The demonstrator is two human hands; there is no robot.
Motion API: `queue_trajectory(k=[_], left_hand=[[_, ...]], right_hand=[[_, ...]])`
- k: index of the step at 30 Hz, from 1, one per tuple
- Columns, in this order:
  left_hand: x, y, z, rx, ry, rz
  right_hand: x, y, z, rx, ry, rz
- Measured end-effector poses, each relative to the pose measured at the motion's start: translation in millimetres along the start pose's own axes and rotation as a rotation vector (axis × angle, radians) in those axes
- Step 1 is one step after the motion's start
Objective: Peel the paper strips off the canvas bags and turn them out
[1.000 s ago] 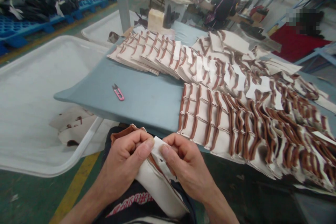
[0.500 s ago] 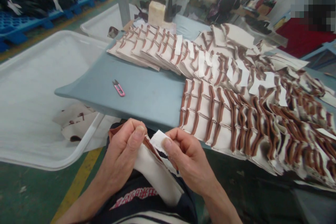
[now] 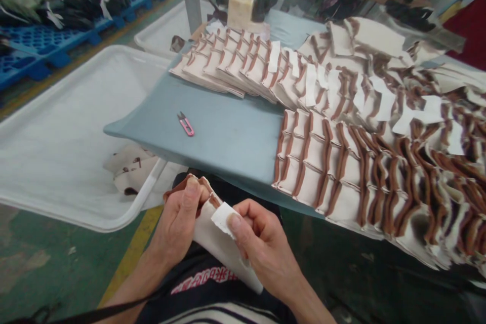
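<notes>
Two bare hands in the head view, both working: left hand (image 3: 176, 223) pinches the brown-edged top of a cream piece (image 3: 216, 243) between thumb and curled fingers, right hand (image 3: 261, 240) pinches a white strip (image 3: 223, 217) under its thumb. The cream piece sits over the person's lap, just in front of the near edge of the blue table (image 3: 228, 131); the strip lies over it, and whether the two are joined is unclear. To handle this well, I'd keep the left pinch firm and close to the brown edge, hold the right thumb flat on the strip, and move slowly so the thin white stuff doesn't tear (its edge looks a bit ragged). Counts: one piece in hand, one strip in hand, one pair of pink snips (image 3: 186, 124) on the table, two white bins, the large one (image 3: 76, 106) nearer and the small one (image 3: 163, 30) behind, two main rows, front row (image 3: 330, 162) and back row (image 3: 231, 63), pieces overlapping too tightly to count, plus at least eight loose white strips on the back row.
</notes>
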State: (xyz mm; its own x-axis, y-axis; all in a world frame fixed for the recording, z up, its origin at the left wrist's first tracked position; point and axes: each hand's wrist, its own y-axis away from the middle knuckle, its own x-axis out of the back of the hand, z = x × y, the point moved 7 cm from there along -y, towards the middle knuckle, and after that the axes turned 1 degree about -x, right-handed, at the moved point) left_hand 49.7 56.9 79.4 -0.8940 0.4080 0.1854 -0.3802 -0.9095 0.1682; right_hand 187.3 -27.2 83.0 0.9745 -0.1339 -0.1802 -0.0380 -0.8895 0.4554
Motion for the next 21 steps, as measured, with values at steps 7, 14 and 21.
queue_trajectory(k=[7,14,21], left_hand=[[-2.2,10,-16,0.114,0.119,-0.095],[-6.2,11,-30,0.141,0.234,-0.13],[-3.3,14,-24,0.017,0.156,-0.138]], right_hand=[[-5,-1,9,-0.003,0.011,0.026],[-6,-2,16,-0.003,0.104,0.11],[-7,-4,15,-0.008,0.094,0.134]])
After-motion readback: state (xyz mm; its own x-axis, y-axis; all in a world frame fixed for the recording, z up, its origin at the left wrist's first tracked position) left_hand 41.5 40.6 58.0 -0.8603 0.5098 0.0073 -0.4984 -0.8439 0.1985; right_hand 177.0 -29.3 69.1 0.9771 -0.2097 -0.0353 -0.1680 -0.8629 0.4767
